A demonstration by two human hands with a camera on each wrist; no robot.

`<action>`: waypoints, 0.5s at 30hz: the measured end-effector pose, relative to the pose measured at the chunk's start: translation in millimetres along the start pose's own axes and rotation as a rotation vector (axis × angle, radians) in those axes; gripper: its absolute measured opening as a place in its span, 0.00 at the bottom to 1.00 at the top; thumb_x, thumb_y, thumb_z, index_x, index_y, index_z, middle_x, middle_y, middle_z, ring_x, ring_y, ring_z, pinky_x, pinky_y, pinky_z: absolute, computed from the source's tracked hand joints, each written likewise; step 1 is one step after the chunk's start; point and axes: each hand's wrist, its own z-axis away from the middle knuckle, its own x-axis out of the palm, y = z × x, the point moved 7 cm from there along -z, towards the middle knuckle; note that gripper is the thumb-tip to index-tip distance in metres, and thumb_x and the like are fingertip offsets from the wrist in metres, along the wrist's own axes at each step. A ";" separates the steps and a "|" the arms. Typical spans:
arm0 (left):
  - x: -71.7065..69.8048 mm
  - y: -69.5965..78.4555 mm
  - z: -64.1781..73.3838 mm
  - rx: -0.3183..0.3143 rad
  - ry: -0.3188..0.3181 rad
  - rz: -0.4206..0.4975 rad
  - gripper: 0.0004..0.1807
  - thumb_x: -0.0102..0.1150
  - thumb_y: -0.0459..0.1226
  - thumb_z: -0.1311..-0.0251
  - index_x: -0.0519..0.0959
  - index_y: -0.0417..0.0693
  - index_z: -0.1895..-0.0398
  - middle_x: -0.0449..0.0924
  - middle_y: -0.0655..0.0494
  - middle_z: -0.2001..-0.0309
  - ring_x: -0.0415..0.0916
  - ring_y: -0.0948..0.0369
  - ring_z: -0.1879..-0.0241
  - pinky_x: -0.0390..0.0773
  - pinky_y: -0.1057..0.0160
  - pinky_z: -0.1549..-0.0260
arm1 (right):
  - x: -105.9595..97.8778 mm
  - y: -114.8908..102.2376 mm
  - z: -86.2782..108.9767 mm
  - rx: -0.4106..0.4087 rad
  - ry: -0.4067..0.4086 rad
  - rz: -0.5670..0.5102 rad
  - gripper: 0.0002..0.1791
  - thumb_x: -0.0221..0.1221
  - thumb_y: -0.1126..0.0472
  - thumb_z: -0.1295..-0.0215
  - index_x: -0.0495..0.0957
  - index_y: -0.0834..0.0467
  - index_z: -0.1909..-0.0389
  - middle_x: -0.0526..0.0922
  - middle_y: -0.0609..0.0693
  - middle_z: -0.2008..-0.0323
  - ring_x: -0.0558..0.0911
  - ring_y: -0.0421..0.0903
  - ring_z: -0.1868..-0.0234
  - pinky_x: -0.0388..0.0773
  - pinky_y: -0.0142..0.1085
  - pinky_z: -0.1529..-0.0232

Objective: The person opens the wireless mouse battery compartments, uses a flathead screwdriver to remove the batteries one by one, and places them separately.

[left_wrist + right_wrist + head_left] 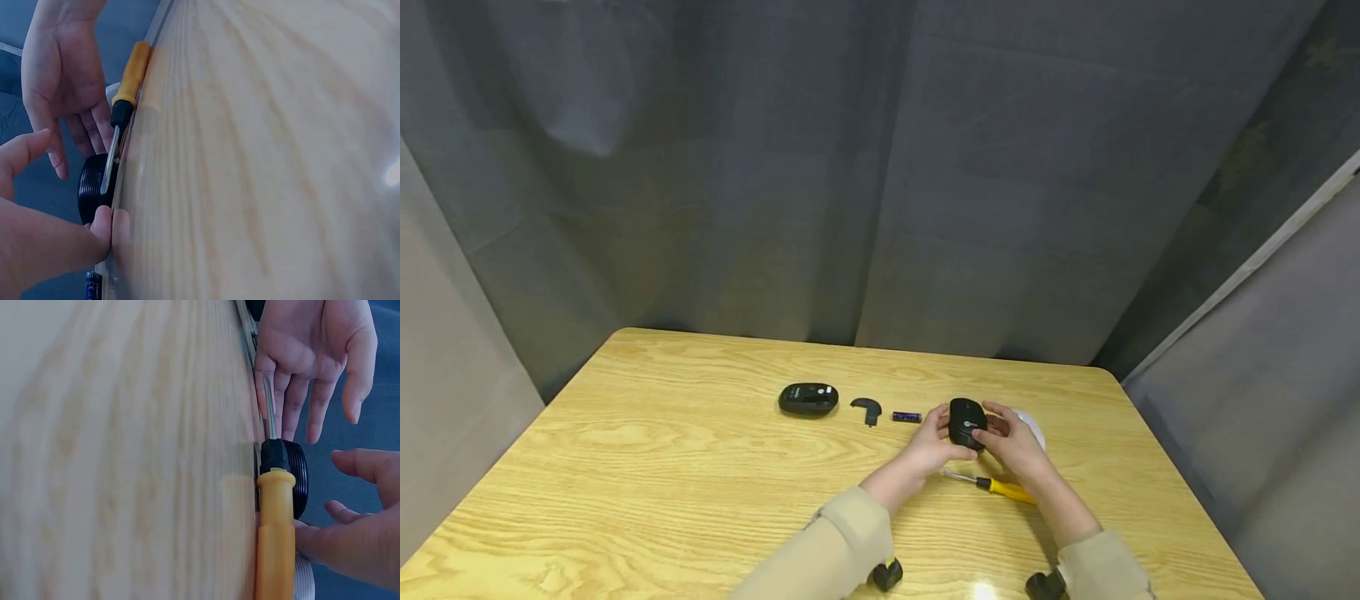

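Observation:
A black computer mouse (966, 422) rests on the table, top side up, between the two hands. My left hand (927, 442) is at its left side, fingers fairly straight beside it. My right hand (1017, 446) is on the other side, its thumb above the mouse's near right part in the head view. In the right wrist view the left hand (312, 356) has its thumb held away from the mouse (296, 478). A screwdriver (1007, 490) with a yellow handle lies just in front of the mouse, partly under the right wrist in the head view.
Left of the hands lie a blue battery (907, 417), a black detached cover (868, 410) and another black mouse (808, 400), underside up. A white rounded object (1033, 429) is partly hidden behind the right hand. Grey curtains hang behind the wooden table (662, 450).

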 end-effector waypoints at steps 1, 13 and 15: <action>0.0 -0.3 -0.6 0.001 -0.001 0.003 0.49 0.66 0.28 0.51 0.49 0.43 0.28 0.56 0.39 0.32 0.57 0.44 0.34 0.63 0.46 0.38 | 0.1 0.1 0.0 -0.001 0.000 0.004 0.36 0.56 0.64 0.35 0.51 0.63 0.30 0.59 0.71 0.34 0.65 0.63 0.35 0.70 0.47 0.40; -6.7 2.5 -1.8 0.012 -0.003 0.033 0.48 0.65 0.27 0.50 0.50 0.43 0.28 0.57 0.40 0.32 0.57 0.44 0.35 0.62 0.47 0.37 | 1.2 -9.3 1.8 -0.015 0.018 0.020 0.36 0.57 0.65 0.35 0.53 0.61 0.29 0.58 0.70 0.33 0.64 0.64 0.34 0.70 0.47 0.41; -9.4 4.1 -1.3 0.017 0.004 0.034 0.48 0.66 0.27 0.51 0.50 0.43 0.28 0.58 0.40 0.32 0.58 0.45 0.35 0.62 0.47 0.38 | 1.5 -12.5 2.4 -0.029 0.022 0.010 0.35 0.57 0.65 0.35 0.54 0.61 0.30 0.58 0.69 0.33 0.65 0.64 0.35 0.71 0.47 0.41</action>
